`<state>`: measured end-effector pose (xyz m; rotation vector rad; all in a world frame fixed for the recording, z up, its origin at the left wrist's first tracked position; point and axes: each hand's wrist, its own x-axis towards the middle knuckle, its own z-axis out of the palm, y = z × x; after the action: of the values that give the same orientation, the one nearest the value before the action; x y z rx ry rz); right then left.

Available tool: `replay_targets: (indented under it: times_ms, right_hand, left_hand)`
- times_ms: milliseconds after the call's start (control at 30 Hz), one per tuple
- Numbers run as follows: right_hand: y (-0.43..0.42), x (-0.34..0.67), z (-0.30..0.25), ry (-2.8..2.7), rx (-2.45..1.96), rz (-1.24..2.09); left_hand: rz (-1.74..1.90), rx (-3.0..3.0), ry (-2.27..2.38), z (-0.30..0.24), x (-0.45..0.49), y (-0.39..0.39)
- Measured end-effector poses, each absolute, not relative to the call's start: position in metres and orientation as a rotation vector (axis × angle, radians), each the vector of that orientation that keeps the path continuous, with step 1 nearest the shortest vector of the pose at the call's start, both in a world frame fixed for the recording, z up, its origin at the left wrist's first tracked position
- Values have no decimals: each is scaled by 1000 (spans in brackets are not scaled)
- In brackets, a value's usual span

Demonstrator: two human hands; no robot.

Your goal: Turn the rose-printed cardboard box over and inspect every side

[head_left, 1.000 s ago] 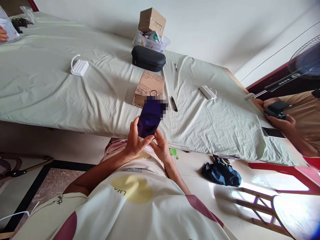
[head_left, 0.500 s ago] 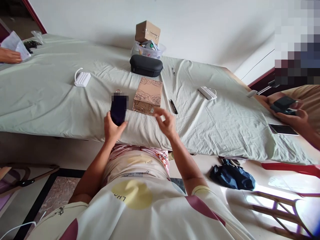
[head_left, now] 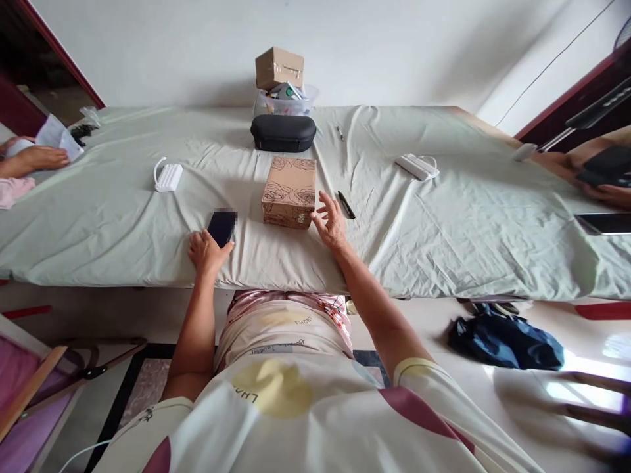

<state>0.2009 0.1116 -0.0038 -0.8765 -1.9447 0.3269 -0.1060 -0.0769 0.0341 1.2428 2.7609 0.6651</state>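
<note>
My left hand [head_left: 206, 253] is closed around the lower end of a dark smartphone [head_left: 221, 228], low at the table's front edge. Whether the phone rests on the cloth is hard to tell. At the right front corner of a brown cardboard box [head_left: 290, 179] with black scribbled patterns is my right hand [head_left: 331, 223]. Its fingers are apart and it holds nothing; the fingertips are at or very near the box's side. A black pen [head_left: 346, 205] lies just right of that hand.
Behind the box sit a black zip case [head_left: 283, 133] and a plastic tub [head_left: 308, 98] under another carton [head_left: 279, 67]. White power banks lie left [head_left: 169, 177] and right [head_left: 417, 167]. Other people's hands show at left [head_left: 42, 158] and right [head_left: 611, 194], near another phone [head_left: 604, 223].
My left hand has lowered the phone toward the cloth and moved slightly left. My right hand has opened its fingers and risen beside the box. The view has shifted.
</note>
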Motion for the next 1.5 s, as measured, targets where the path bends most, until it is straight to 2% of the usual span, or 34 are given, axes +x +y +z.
replay_targets:
  times_ms: [100, 233, 367, 533, 767, 1133, 1367, 1500]
  right_hand:
    - [111, 195, 0, -1968, -865, 272]
    - [106, 186, 6, -1969, -817, 199]
    - [96, 187, 8, -1983, -773, 177]
    - [84, 195, 6, -1885, -816, 98]
    - [78, 188, 8, -1874, -785, 13]
    - [85, 196, 11, -1854, -713, 158]
    - [64, 183, 9, -2100, -567, 28]
    - [61, 177, 9, -2140, -559, 14]
  left_hand:
    - [910, 1460, 2629, 36, -97, -62]
    - [1421, 1797, 2159, 37, -62, -12]
    - [1603, 1766, 1989, 30, -8, 28]
    - [1659, 1672, 2020, 23, 30, 20]
    - [1671, 1696, 2044, 21, 19, 4]
    - [1728, 1796, 1922, 6, 3, 12]
    - [1783, 1653, 2043, 5, -3, 5]
    - [1744, 1835, 1953, 4, 0, 2]
